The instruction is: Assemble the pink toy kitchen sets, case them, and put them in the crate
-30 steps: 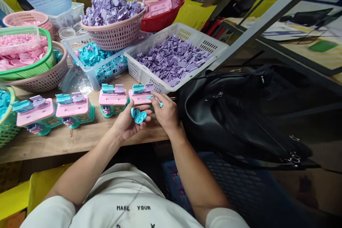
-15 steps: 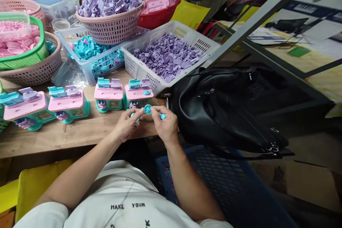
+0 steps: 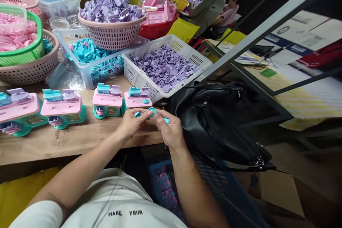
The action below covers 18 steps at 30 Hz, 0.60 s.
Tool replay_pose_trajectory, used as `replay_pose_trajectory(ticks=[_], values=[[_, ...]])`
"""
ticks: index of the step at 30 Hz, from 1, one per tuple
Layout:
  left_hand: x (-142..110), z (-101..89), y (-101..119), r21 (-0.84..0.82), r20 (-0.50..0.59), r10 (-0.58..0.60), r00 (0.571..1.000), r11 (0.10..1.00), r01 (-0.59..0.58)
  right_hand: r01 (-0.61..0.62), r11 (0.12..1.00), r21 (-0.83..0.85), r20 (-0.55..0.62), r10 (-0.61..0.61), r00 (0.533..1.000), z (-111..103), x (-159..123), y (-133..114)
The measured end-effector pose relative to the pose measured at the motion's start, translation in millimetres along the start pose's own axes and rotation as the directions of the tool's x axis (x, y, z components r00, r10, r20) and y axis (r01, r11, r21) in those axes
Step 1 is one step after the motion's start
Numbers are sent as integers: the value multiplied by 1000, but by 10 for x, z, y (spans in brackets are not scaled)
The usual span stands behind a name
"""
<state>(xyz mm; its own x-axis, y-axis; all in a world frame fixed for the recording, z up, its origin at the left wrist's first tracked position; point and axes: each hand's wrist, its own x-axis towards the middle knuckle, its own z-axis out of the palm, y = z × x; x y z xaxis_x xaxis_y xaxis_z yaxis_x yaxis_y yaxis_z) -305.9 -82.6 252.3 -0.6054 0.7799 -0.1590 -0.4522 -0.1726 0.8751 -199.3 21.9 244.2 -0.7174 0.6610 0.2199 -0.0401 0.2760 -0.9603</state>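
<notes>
Head view. Small round turquoise plastic piece lies between the hands, pinched by the thumb and fingertips of both left hand and right hand; neither is nearer. Its long axis: cannot tell, partly covered by fingers. Both hands mostly closed, each also holding turquoise plastic. Just beyond: pink-topped toy unit, a turquoise disc on it. Containers: white slatted plastic crate, purple pieces; round pink plastic basket, heaped purple parts; translucent blue basket, turquoise parts.
</notes>
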Motion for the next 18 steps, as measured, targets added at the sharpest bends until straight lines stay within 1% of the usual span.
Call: replay_pose_trajectory(ticks=[1, 2, 4, 5, 6, 7, 8, 9, 10, 11, 12, 15, 17, 18], values=[[27, 1, -41, 31, -11, 45, 999, 999, -44, 75, 992, -103, -28, -78, 997, 0, 38, -16], [45, -8, -84, 76, -11, 93, 996, 993, -92, 154, 963, -219, -59, -170, 984, 7, 87, -25], [55, -52, -167, 223, 3, 236, 972, 947, -230, 280, 848, -450, -97, -358, 929, 38, 209, -14], [48, -83, -204, 320, 30, 331, 943, 891, -323, 324, 774, -543, -96, -441, 892, 59, 278, 9], [36, -117, -235, 413, 74, 431, 899, 808, -421, 359, 702, -615, -84, -512, 855, 81, 346, 44], [21, -151, -260, 487, 128, 521, 844, 709, -511, 385, 639, -666, -65, -564, 824, 102, 407, 87], [8, -182, -278, 534, 176, 593, 786, 613, -582, 403, 591, -699, -42, -596, 802, 122, 457, 135], [-2, -210, -288, 561, 208, 645, 736, 538, -630, 416, 559, -717, -22, -615, 788, 138, 493, 181], [-8, -234, -293, 578, 217, 679, 702, 490, -652, 424, 539, -728, -7, -624, 781, 149, 514, 223], [-10, -253, -293, 594, 201, 702, 683, 468, -655, 426, 527, -735, 3, -626, 780, 156, 521, 256], [-8, -267, -290, 607, 171, 715, 678, 466, -644, 425, 519, -742, 12, -623, 782, 158, 517, 279], [3, -288, -283, 624, 77, 716, 694, 508, -594, 442, 488, -753, 65, -612, 788, 143, 483, 288], [2, -286, -290, 624, 64, 711, 700, 519, -584, 461, 479, -747, 82, -622, 778, 125, 472, 267], [-2, -282, -296, 625, 65, 709, 702, 519, -583, 465, 479, -744, 69, -637, 768, 117, 472, 257]])
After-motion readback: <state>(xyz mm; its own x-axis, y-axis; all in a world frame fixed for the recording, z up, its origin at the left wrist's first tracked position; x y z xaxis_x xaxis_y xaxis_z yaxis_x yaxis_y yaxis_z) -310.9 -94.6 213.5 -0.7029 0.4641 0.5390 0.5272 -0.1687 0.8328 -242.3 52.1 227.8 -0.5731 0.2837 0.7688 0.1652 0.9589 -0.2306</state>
